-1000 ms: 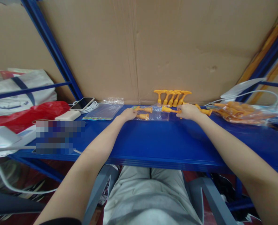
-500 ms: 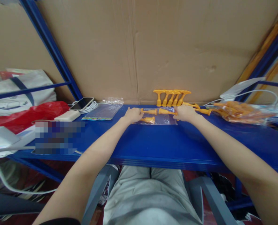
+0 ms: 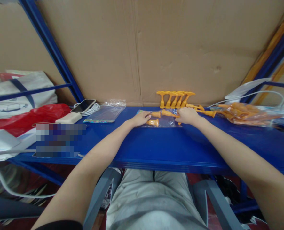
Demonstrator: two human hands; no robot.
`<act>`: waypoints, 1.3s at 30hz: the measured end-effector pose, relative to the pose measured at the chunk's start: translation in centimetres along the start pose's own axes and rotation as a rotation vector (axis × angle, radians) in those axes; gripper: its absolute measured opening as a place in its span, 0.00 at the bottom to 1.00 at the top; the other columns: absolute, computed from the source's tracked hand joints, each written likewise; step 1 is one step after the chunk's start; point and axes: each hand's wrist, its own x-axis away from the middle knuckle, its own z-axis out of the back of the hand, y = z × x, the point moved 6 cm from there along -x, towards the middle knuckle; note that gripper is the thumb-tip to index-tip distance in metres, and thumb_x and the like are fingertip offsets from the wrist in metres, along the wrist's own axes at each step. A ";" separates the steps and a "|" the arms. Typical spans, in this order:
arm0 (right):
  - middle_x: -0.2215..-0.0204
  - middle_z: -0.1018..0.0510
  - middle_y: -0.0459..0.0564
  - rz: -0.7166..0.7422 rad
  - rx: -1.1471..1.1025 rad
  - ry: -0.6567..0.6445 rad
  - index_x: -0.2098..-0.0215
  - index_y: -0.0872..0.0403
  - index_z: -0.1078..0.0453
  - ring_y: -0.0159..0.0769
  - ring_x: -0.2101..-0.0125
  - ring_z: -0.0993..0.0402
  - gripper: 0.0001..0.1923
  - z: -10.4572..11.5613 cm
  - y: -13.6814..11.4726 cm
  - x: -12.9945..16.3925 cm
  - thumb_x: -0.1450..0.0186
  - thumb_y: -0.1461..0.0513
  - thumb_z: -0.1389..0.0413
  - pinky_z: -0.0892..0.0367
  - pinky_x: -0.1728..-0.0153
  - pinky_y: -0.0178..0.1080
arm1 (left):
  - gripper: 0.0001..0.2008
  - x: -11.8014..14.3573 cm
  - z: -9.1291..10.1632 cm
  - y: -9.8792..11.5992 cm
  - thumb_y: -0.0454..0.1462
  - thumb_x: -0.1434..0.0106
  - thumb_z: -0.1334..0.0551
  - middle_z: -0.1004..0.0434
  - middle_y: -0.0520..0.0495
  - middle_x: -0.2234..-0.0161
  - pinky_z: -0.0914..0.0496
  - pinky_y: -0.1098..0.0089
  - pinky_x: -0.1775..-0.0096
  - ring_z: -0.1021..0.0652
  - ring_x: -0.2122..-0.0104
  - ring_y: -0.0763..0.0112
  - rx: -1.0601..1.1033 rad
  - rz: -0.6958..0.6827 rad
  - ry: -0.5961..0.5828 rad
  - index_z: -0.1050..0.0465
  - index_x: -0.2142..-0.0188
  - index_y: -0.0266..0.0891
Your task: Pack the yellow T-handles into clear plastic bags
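A clear plastic bag (image 3: 167, 122) lies flat on the blue shelf, with a few orange T-shaped plastic pieces on or in it; which, I cannot tell. My left hand (image 3: 141, 118) rests over its left end, thumb and fingers apart, against the ends of the upper-left piece (image 3: 155, 114) and the lower piece (image 3: 153, 122). My right hand (image 3: 188, 115) is closed at the bag's right end, around the thin end of another orange piece (image 3: 169, 113); its fingertips are partly hidden. Behind, several similar pieces (image 3: 174, 99) lean in a row against the cardboard.
More orange pieces (image 3: 208, 113) lie right of my right hand, beside a filled clear bag (image 3: 246, 114). To the left are another clear bag (image 3: 106, 113), a phone (image 3: 83, 106) on a coiled white cable, a white block (image 3: 68, 118) and a red bag (image 3: 41, 118). The blue shelf edge (image 3: 166, 166) runs in front.
My left hand has slid slightly right over the bag, covering more of the left pieces' ends, and a colourful bag edge now shows behind it. The right hand has shifted slightly left.
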 end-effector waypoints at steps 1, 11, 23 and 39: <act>0.60 0.19 0.62 0.001 -0.002 0.002 0.55 0.60 0.24 0.50 0.56 0.23 0.20 0.0 -0.1 0.0 0.39 0.56 0.47 0.32 0.60 0.40 | 0.25 0.0 0.0 0.1 0.41 0.31 0.56 0.33 0.40 0.39 0.45 0.64 0.38 0.34 0.39 0.64 0.002 -0.014 0.011 0.35 0.40 0.33; 0.65 0.18 0.62 -0.005 -0.081 -0.036 0.59 0.60 0.22 0.50 0.58 0.22 0.21 0.7 -0.9 0.3 0.37 0.53 0.48 0.32 0.61 0.39 | 0.19 0.0 0.2 0.3 0.39 0.30 0.55 0.27 0.41 0.50 0.37 0.64 0.44 0.28 0.49 0.64 0.075 -0.040 0.033 0.30 0.53 0.34; 0.63 0.18 0.61 0.046 -0.069 -0.063 0.61 0.58 0.22 0.48 0.59 0.22 0.18 1.5 -1.5 1.0 0.37 0.55 0.47 0.32 0.63 0.39 | 0.19 0.4 -0.4 1.1 0.40 0.28 0.60 0.26 0.44 0.53 0.37 0.65 0.46 0.28 0.51 0.67 0.094 -0.070 -0.004 0.33 0.59 0.38; 0.63 0.19 0.62 0.118 -0.001 -0.020 0.61 0.59 0.21 0.48 0.56 0.23 0.16 0.5 -1.8 0.7 0.35 0.61 0.50 0.32 0.61 0.39 | 0.33 1.6 -1.0 0.5 0.51 0.30 0.65 0.51 0.35 0.32 0.52 0.40 0.39 0.49 0.33 0.49 0.096 0.287 -0.074 0.54 0.32 0.37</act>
